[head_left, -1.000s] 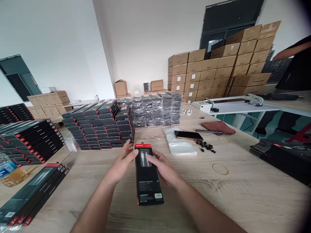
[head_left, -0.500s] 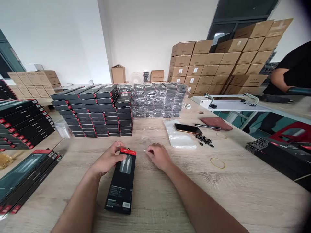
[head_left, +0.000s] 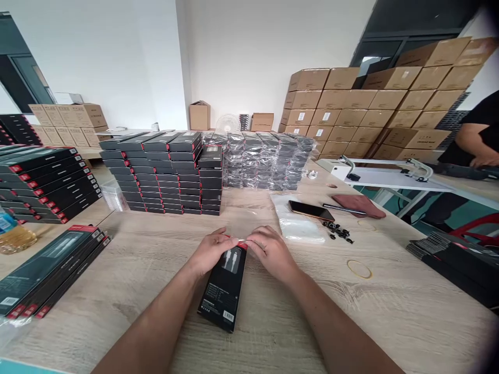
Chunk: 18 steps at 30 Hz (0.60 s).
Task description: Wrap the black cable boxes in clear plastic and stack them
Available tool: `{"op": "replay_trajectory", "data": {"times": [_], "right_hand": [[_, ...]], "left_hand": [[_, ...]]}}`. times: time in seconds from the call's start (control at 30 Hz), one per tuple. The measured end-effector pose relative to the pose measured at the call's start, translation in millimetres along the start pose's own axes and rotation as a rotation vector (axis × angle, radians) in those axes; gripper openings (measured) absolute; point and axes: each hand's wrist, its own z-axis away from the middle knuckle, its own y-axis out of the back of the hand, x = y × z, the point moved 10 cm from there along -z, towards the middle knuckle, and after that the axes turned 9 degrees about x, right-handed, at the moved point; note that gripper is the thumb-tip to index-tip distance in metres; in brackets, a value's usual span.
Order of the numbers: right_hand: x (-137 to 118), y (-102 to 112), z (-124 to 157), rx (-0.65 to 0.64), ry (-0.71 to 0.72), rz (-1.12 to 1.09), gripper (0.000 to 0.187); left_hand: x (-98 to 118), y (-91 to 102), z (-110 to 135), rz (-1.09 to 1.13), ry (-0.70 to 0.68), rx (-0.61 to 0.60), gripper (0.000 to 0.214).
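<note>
A black cable box [head_left: 222, 291] with a red top edge and a picture of two white plugs lies at a slant on the wooden table. My left hand [head_left: 212, 252] grips its upper left edge, thumb across the red end. At the top right corner, my right hand [head_left: 271, 252] pinches the pale edge of a clear plastic bag [head_left: 244, 222], which lies flat just beyond the box. Both sets of fingertips nearly meet at the red end. The hands hide part of that end and of the bag's mouth.
Stacks of black boxes [head_left: 163, 182] and plastic-wrapped boxes [head_left: 265, 163] stand behind. To the right are clear bags [head_left: 298, 226], a phone [head_left: 311, 210], small black parts [head_left: 338, 231] and a rubber band [head_left: 359, 268]. More boxes [head_left: 50, 265] lie left. A person [head_left: 477, 135] stands far right.
My right hand has come in to the red end of the box, bringing the bag's edge with it. My left thumb has shifted up to the top edge. The view has turned slightly left.
</note>
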Motion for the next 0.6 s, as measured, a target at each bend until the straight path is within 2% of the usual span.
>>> {"op": "replay_trajectory", "data": {"times": [0.1,0.2,0.33,0.37,0.4,0.47,0.53,0.6], "right_hand": [[-4.6,-2.9,0.8,-0.057,0.0,-0.04,0.023],[-1.0,5.3,1.5,-0.071,-0.053,-0.142,0.026],[8.3,9.3,4.5,-0.094,-0.065,-0.124,0.065],[10.6,7.8,5.0,-0.094,-0.056,-0.095,0.064],[12.3,6.5,5.0,-0.087,-0.046,-0.085,0.056],[17.4,9.1,2.8,-0.036,-0.065,-0.157,0.028],[31.2,23.0,-0.8,0.073,-0.196,-0.347,0.014],[52.6,44.0,-0.5,0.224,-0.424,-0.637,0.013]], "left_hand": [[-0.3,-7.6,1.7,0.035,-0.001,-0.023,0.027],[-4.2,-10.6,2.8,0.159,0.057,-0.026,0.026],[-7.1,-20.7,9.3,0.405,0.205,-0.12,0.03],[-5.7,-22.5,10.8,0.435,0.22,-0.141,0.031],[-4.4,-23.6,11.9,0.45,0.228,-0.154,0.031],[-3.9,-23.8,12.7,0.449,0.239,-0.166,0.032],[-6.7,-19.5,11.3,0.412,0.243,-0.146,0.034],[-12.0,-9.9,8.0,0.325,0.235,-0.089,0.041]]}}
